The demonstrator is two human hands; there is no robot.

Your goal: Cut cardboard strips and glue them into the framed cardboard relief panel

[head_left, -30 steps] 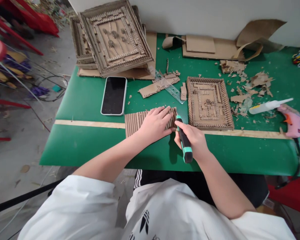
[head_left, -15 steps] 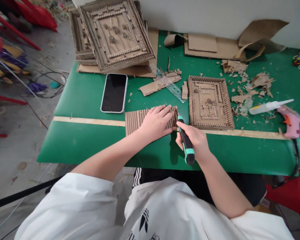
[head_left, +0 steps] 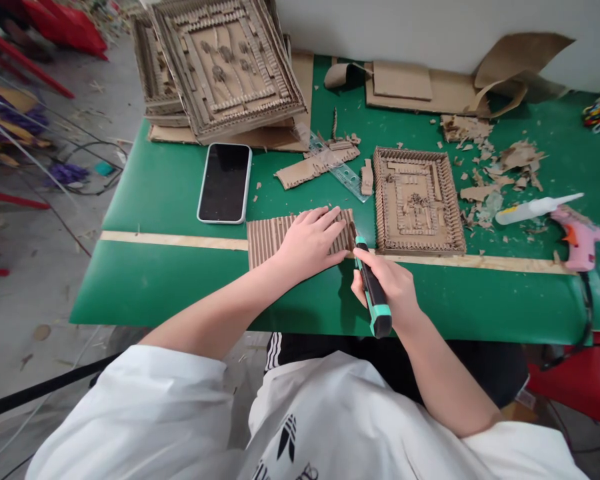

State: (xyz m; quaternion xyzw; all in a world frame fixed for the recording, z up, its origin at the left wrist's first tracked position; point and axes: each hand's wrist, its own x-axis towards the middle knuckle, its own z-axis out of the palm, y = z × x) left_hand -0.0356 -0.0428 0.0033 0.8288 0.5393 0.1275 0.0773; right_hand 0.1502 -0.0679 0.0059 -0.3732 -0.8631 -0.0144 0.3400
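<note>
My left hand (head_left: 310, 241) lies flat with fingers spread on a ribbed piece of corrugated cardboard (head_left: 266, 237) on the green table (head_left: 170, 287). My right hand (head_left: 387, 283) is closed around a black and teal utility knife (head_left: 373, 291), whose tip meets the right edge of the ribbed piece just beside my left fingertips. A small framed cardboard relief (head_left: 417, 200) sits directly right of the knife tip.
A phone (head_left: 225, 181) lies face up left of the ribbed piece. Stacked cardboard reliefs (head_left: 220, 67) fill the back left. A clear ruler (head_left: 343, 172), cardboard scraps (head_left: 500, 163), a glue bottle (head_left: 535, 209) and a pink glue gun (head_left: 577, 237) lie to the right.
My right hand has drawn the knife a little toward me along the right edge of the ribbed cardboard. My left hand stays pressed in place.
</note>
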